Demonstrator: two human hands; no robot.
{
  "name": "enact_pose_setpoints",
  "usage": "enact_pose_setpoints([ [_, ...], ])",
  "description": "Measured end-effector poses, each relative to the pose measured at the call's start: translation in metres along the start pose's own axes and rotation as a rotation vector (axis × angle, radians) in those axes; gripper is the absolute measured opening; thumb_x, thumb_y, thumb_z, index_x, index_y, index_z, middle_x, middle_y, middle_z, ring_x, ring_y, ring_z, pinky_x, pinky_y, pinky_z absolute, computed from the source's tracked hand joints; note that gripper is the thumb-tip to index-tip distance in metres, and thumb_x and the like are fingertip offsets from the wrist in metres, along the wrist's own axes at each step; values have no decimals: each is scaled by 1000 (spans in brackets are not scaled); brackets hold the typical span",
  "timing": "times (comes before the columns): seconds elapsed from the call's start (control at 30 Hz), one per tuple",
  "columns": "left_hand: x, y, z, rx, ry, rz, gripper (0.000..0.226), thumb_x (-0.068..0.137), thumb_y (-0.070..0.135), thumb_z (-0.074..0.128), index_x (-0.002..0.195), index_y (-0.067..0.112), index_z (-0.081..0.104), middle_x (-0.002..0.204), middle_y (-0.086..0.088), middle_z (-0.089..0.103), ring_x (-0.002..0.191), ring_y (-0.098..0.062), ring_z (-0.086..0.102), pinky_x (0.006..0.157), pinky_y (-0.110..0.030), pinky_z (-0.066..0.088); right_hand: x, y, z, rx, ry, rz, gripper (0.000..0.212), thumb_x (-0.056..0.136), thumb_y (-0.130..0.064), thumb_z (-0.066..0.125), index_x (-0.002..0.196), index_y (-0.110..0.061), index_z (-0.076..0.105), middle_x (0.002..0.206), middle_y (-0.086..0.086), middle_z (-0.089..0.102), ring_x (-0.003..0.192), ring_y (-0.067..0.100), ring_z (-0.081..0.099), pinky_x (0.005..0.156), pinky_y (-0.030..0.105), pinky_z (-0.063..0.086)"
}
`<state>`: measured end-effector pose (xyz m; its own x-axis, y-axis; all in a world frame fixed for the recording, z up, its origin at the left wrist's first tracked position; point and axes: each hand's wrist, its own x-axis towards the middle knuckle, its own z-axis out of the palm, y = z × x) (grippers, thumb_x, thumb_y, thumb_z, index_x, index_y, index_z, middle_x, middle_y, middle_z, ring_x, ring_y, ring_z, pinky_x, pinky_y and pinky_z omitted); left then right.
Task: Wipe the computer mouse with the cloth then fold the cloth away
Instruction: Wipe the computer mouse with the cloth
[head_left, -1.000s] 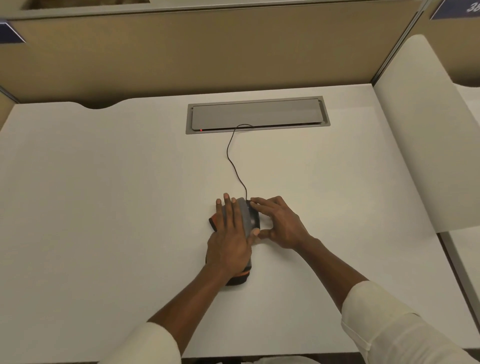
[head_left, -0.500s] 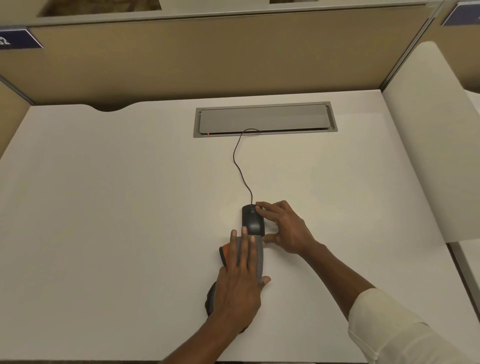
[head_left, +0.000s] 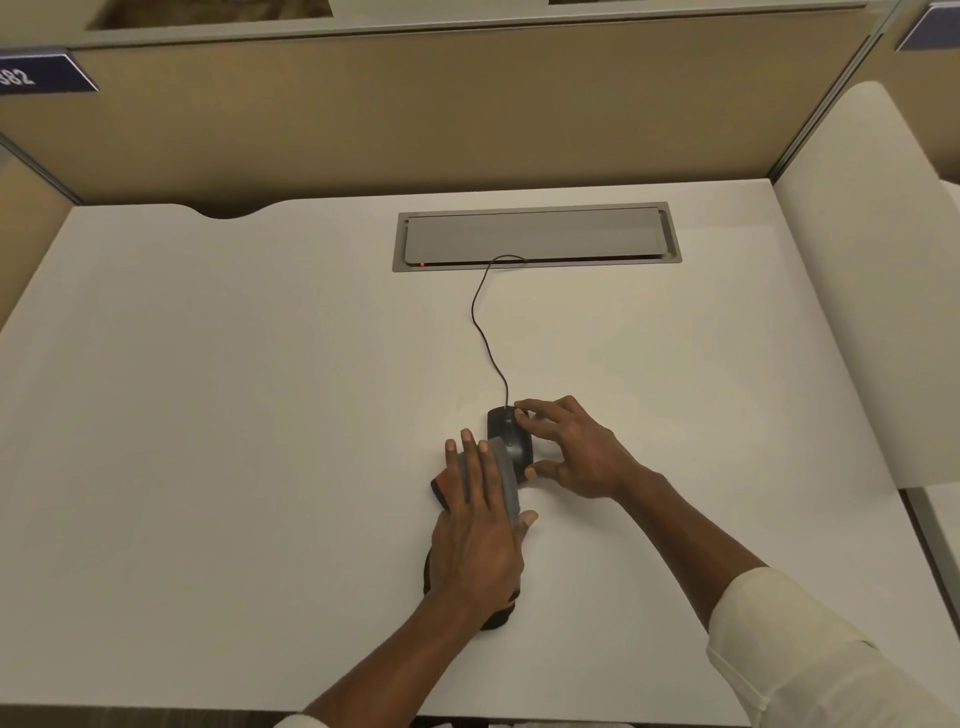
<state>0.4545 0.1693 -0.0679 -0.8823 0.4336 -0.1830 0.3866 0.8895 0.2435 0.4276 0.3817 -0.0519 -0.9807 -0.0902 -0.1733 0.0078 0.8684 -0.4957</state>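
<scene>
A black wired computer mouse (head_left: 506, 428) lies on the white desk (head_left: 234, 415), a little right of centre. My right hand (head_left: 576, 449) grips it from the right, fingers on its front and thumb at its rear. My left hand (head_left: 480, 530) lies flat on a grey cloth (head_left: 506, 480) with orange and black parts. The cloth's front edge overlaps the mouse's rear left side. Most of the cloth is hidden under my palm.
The mouse cable (head_left: 485, 322) runs back to a grey cable hatch (head_left: 535, 236) set in the desk. Tan partition walls (head_left: 415, 119) close off the back and left. A white divider panel (head_left: 872, 291) stands along the right edge.
My left hand slid the cloth back off the mouse toward me, then forward again onto its rear. My right hand kept holding the mouse.
</scene>
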Motion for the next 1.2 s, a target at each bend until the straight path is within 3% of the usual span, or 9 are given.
enact_pose_setpoints([
  [0.1, -14, 5, 3, 85, -1, 58, 116, 90, 73, 62, 169, 9, 6, 179, -18, 0, 165, -40, 6, 104, -44, 59, 1, 0, -1, 7, -2, 6, 77, 87, -46, 79, 155, -28, 47, 162, -14, 38, 137, 17, 37, 82, 37, 53],
  [0.27, -36, 17, -4, 168, -53, 128, 120, 89, 71, 66, 169, 6, 4, 178, -20, -3, 164, -43, 9, 89, -43, 64, 1, 1, 0, 11, 6, 1, 76, 87, -42, 80, 154, -29, 48, 161, -15, 39, 135, 17, 38, 78, 35, 51],
  [0.37, -37, 21, -8, 201, -61, 143, 116, 91, 68, 66, 169, 8, 5, 178, -18, -8, 164, -41, 9, 83, -40, 64, 2, 3, 0, 17, 2, -1, 74, 86, -44, 79, 153, -31, 49, 160, -18, 40, 133, 16, 40, 77, 40, 56],
  [0.47, -34, 21, -5, 165, -56, 104, 120, 88, 70, 67, 169, 8, 4, 179, -18, -7, 164, -41, 9, 88, -42, 64, 3, 3, 0, 14, -2, 0, 74, 85, -44, 80, 152, -33, 49, 160, -20, 39, 133, 15, 40, 78, 41, 57],
  [0.67, -22, 18, -3, 42, -31, -59, 121, 93, 69, 59, 166, -2, -6, 175, -28, 10, 162, -47, 17, 111, -56, 52, 3, 2, 0, 35, -10, 28, 77, 84, -45, 81, 153, -31, 50, 160, -20, 39, 135, 15, 37, 81, 39, 54],
  [0.8, 0, 14, -4, -43, -70, -145, 99, 102, 72, 16, 164, -2, -4, 175, -28, 1, 163, -47, 6, 117, -56, 48, 3, 1, -1, 44, -11, 24, 77, 84, -45, 81, 152, -32, 49, 159, -21, 39, 135, 14, 37, 81, 39, 54],
  [0.93, 31, 6, -22, -71, -111, -109, 107, 91, 81, -10, 165, 4, -16, 174, -18, -25, 162, -38, -23, 126, -48, 39, 3, 1, -2, 23, -4, 11, 77, 83, -53, 79, 152, -32, 50, 158, -21, 40, 132, 16, 39, 76, 38, 53],
  [1.1, 66, -10, -49, -31, -227, 58, 92, 106, 65, 28, 167, 12, -17, 174, -7, -31, 160, -31, -32, 121, -52, 43, 5, 1, -2, 11, -6, 5, 76, 84, -45, 81, 152, -30, 51, 159, -18, 40, 133, 17, 39, 76, 35, 48],
  [1.2, 83, -19, -55, -20, -312, 114, 90, 107, 65, 27, 167, 14, -17, 174, -1, -32, 160, -27, -33, 121, -57, 41, 4, 0, -1, 16, -3, 10, 76, 83, -45, 81, 151, -30, 51, 159, -18, 41, 133, 18, 40, 78, 40, 54],
])
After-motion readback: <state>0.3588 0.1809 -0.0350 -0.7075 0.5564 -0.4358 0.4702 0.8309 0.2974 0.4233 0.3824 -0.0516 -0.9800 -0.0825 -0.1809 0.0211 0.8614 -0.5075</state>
